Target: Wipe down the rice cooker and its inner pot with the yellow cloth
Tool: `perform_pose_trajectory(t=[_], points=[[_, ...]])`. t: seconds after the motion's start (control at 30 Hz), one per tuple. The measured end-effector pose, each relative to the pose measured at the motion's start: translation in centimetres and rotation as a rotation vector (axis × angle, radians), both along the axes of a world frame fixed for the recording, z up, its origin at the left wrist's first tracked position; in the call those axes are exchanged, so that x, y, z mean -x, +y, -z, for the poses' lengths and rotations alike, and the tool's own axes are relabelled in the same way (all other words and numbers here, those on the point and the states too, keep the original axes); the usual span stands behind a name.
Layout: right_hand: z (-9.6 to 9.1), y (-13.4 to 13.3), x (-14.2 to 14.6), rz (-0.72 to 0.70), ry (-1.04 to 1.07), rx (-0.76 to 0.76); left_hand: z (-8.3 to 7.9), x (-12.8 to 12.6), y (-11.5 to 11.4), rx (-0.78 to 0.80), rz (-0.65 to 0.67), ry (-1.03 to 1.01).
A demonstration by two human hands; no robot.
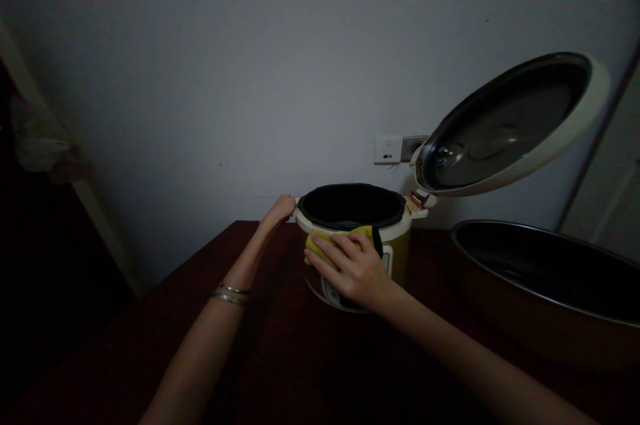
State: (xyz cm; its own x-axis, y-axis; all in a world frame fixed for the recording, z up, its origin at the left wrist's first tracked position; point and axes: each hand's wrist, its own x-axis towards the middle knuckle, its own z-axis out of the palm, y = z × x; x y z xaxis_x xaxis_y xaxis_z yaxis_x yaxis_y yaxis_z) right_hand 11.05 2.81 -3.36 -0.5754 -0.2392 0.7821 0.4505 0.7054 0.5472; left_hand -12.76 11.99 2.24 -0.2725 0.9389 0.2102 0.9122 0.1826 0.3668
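Note:
A rice cooker [400, 258] with a white rim and a yellowish body stands on the table, its round lid [520, 131] tilted up to the right on its hinge. Inside the body the dark inner pot [353, 201] shows. My left hand [283, 207] is closed at the cooker's left edge, its fingertips mostly hidden. Under the fingers of my right hand [353, 268] a yellow cloth [323, 248] with a dark edge is pressed against the cooker's front, just below the rim. The hand partly covers the control panel [333, 293].
To the right a large dark basin [530, 298] with a shiny rim sits on the dark red table [270, 358]. Behind the cooker, the pale wall [240, 78] carries a socket plate [387, 150]. A pale cloth bundle [37, 135] is at far left.

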Motion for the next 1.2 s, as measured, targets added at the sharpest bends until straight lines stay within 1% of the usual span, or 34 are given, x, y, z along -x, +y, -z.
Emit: perform_pose_trajectory(t=[0.1, 0.2, 0.27, 0.37, 0.5, 0.57, 0.63, 0.67, 0.73, 0.87, 0.97, 1.03, 1.13, 1.2], points=[[0.6, -0.3, 0.3, 0.007, -0.005, -0.001, 0.0, -0.1, -0.2, 0.006, 0.006, -0.028], [1.9, -0.6, 0.4, 0.017, -0.029, 0.006, -0.2, -0.2, -0.3, 0.016, 0.006, -0.059], [3.2, -0.7, 0.3, -0.003, -0.074, 0.011, -0.3, -0.3, -0.4, 0.025, 0.003, -0.079], [5.7, -0.9, -0.1, -0.034, -0.168, 0.042, -0.3, -0.4, -0.6, 0.044, -0.004, -0.113], [9.2, -1.0, -1.4, -0.041, -0.285, 0.088, -0.2, -0.6, -0.9, 0.072, -0.026, -0.168], [10.3, -0.6, -2.4, -0.067, -0.356, 0.076, -0.2, -0.8, -1.1, 0.080, -0.039, -0.194], [10.8, -0.1, -3.5, -0.106, -0.411, 0.043, -0.2, -0.9, -1.2, 0.084, -0.051, -0.215], [10.7, 0.2, -4.0, -0.124, -0.425, 0.024, -0.2, -1.0, -1.3, 0.086, -0.056, -0.223], [10.0, 0.6, -5.0, -0.146, -0.429, -0.007, -0.3, -1.1, -1.4, 0.091, -0.063, -0.234], [7.2, 1.0, -6.3, -0.124, -0.319, -0.047, -0.6, -1.3, -1.6, 0.099, -0.062, -0.237], [5.0, 1.2, -6.9, -0.085, -0.197, -0.041, -0.7, -1.3, -1.8, 0.089, -0.048, -0.229], [3.9, 1.4, -7.2, -0.074, -0.154, -0.043, -0.7, -1.2, -1.8, 0.078, -0.041, -0.220], [2.9, 2.3, -8.0, -0.057, -0.088, -0.035, -0.6, -0.9, -1.5, 0.070, -0.041, -0.204], [2.6, 3.0, -8.5, -0.041, -0.004, 0.031, -0.3, -0.6, -1.0, 0.073, -0.047, -0.188]])
